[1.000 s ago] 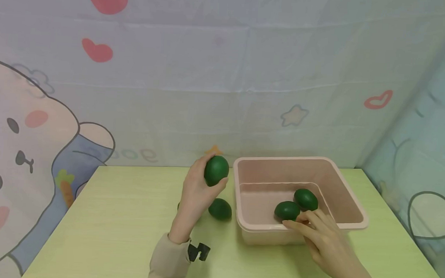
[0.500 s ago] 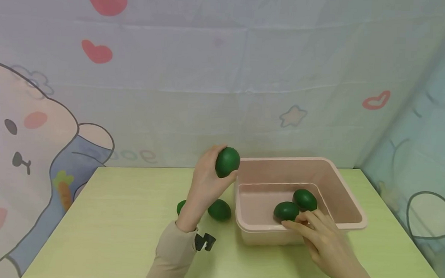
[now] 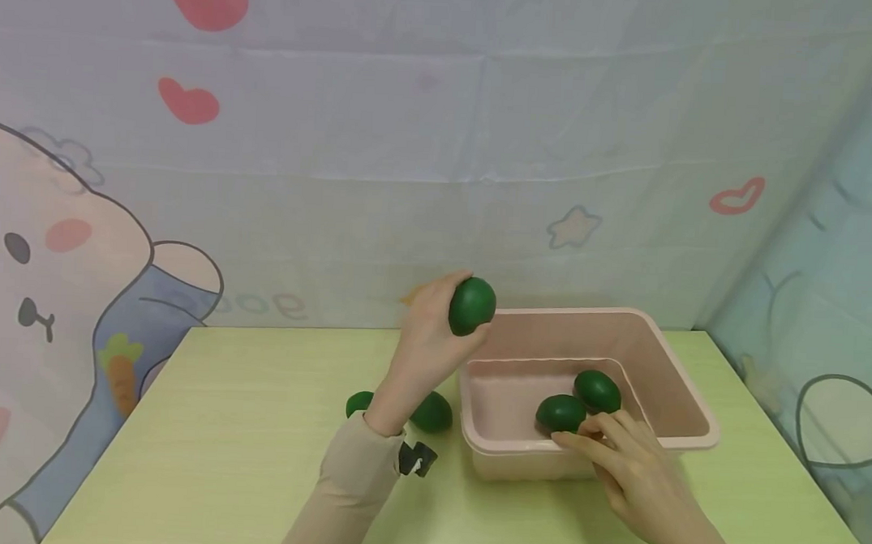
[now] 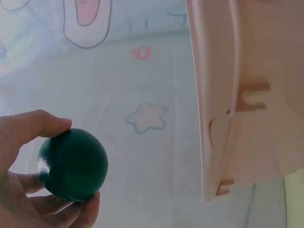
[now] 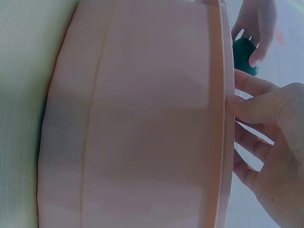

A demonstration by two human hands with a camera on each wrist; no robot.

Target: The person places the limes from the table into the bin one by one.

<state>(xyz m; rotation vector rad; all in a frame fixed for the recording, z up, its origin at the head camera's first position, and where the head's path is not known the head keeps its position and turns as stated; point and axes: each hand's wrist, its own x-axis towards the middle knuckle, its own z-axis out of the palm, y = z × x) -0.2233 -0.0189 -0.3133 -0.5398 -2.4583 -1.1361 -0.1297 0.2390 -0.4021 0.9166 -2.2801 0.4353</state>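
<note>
My left hand (image 3: 433, 333) holds a smooth dark green oval fruit (image 3: 473, 307) between thumb and fingertips, raised near the left back corner of a pink plastic bin (image 3: 582, 450). In the left wrist view the fruit (image 4: 73, 165) looks round and glossy, and the bin's side (image 4: 256, 142) stands apart from it on the right. Two similar green fruits, a front one (image 3: 561, 413) and a rear one (image 3: 597, 391), lie inside the bin. My right hand (image 3: 635, 467) pinches the bin's near rim; in the right wrist view, its thumb (image 5: 256, 108) lies outside and its fingers reach over the rim.
Two more green fruits lie on the pale yellow-green table (image 3: 254, 426) left of the bin, a right one (image 3: 432, 414) and a left one (image 3: 358, 402), both partly behind the left forearm. A printed cloth (image 3: 354, 139) hangs behind the table.
My left hand has carried its green fruit rightward and a little higher, toward the bin. The fruit at far left has come into fuller view. My right hand keeps its place on the rim.
</note>
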